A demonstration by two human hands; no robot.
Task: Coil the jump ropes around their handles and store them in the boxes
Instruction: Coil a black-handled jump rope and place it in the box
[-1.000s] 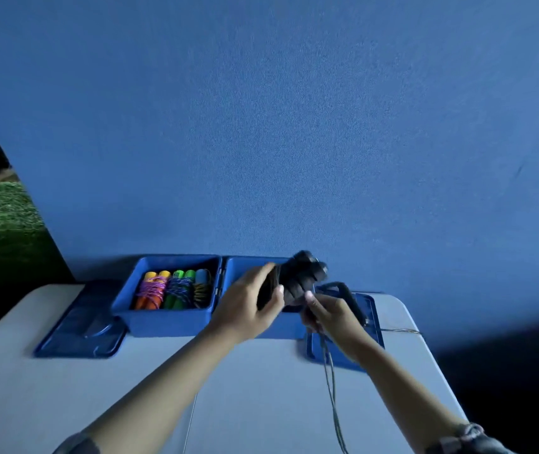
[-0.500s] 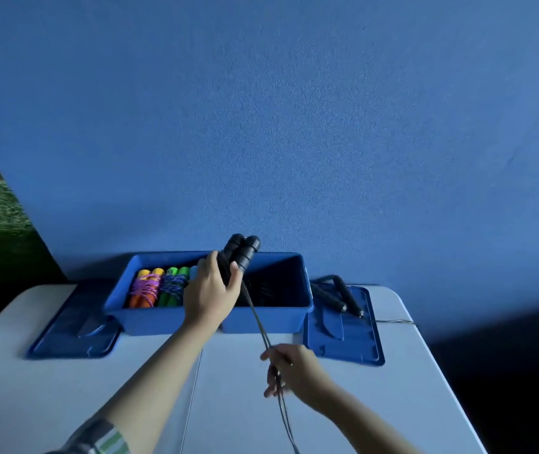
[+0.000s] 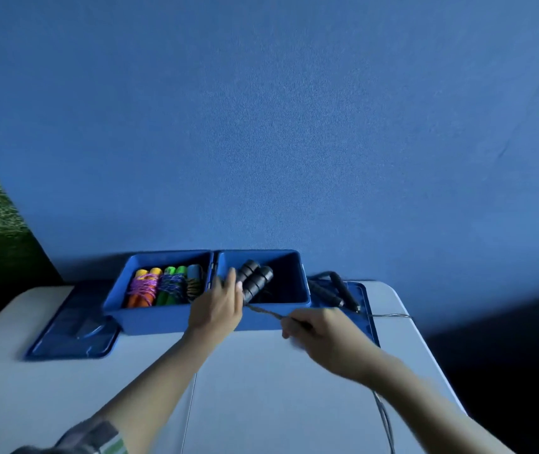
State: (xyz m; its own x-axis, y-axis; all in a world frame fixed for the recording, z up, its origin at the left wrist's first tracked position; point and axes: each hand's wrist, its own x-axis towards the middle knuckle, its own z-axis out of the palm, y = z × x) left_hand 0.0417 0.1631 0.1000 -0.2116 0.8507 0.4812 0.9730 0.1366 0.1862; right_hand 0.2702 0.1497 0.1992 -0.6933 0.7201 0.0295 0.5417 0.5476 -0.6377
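The left hand is gripping the paired black handles upright over the right box, keeping them together as a core to wind on. Nearer than that box, the right hand is pinching the rope, pulling it taut for a tight coil. Left of that box, the other box is already holding coiled coloured ropes.

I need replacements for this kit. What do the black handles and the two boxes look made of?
The pair of black ribbed jump-rope handles looks like matte foam or soft rubber: dull, no shine, segmented grip rings. The two blue open-topped boxes look like moulded hard plastic: smooth walls, rounded rims, a faint sheen. Neither is certain from the look alone.
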